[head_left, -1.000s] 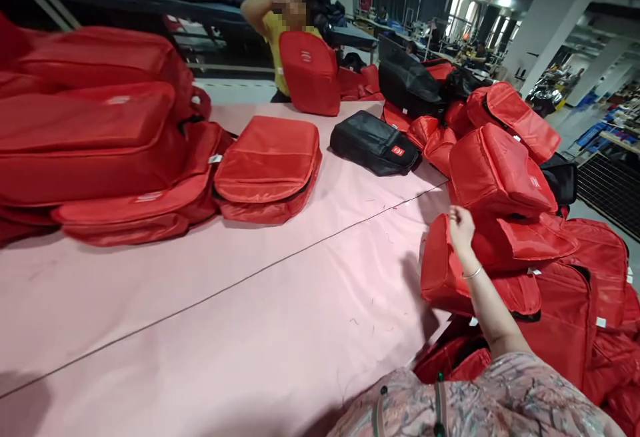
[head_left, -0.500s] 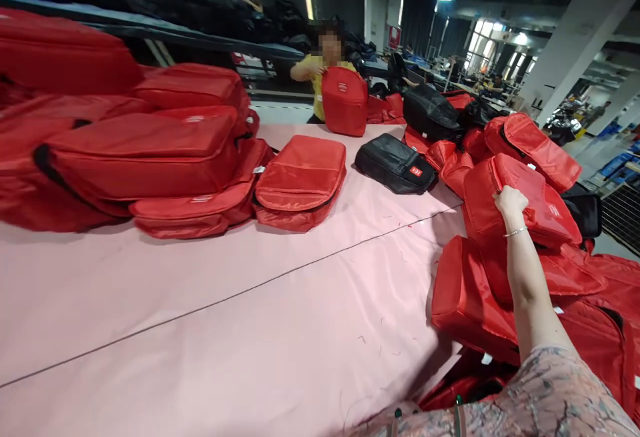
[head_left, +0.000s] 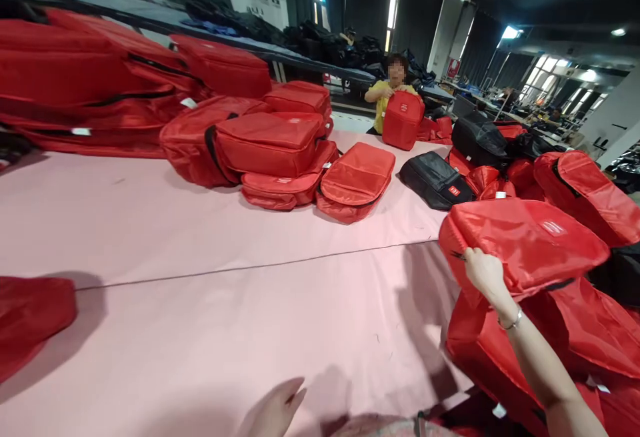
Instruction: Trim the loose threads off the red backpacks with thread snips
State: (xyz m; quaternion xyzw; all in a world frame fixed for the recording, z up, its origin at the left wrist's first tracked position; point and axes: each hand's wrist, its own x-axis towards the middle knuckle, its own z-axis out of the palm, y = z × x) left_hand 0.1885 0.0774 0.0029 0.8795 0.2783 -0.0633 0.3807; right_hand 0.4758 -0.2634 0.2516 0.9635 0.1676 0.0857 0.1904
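My right hand (head_left: 484, 275) is closed on the near end of a red backpack (head_left: 530, 243) and holds it tilted above other bags. Small dark pointed tips (head_left: 457, 255) stick out by its fingers; I cannot make out what they belong to. Below lies another red backpack (head_left: 495, 350), partly covered by the lifted one and by my arm. At the bottom edge, my left hand (head_left: 280, 407) shows over the pink tabletop (head_left: 210, 337), thumb and fingers a little apart, with nothing visible in them.
Red backpacks (head_left: 270, 140) are piled at the far left. Part of a red bag (head_left: 33, 320) shows at the left edge. A black backpack (head_left: 435, 180) lies at the far right. Across the table, a person in yellow (head_left: 380, 95) holds an upright red backpack (head_left: 403, 120).
My right hand has lifted the red backpack off the pile and turned it. My left hand has come into view at the bottom. The view has swung left, showing a red bag at the left edge.
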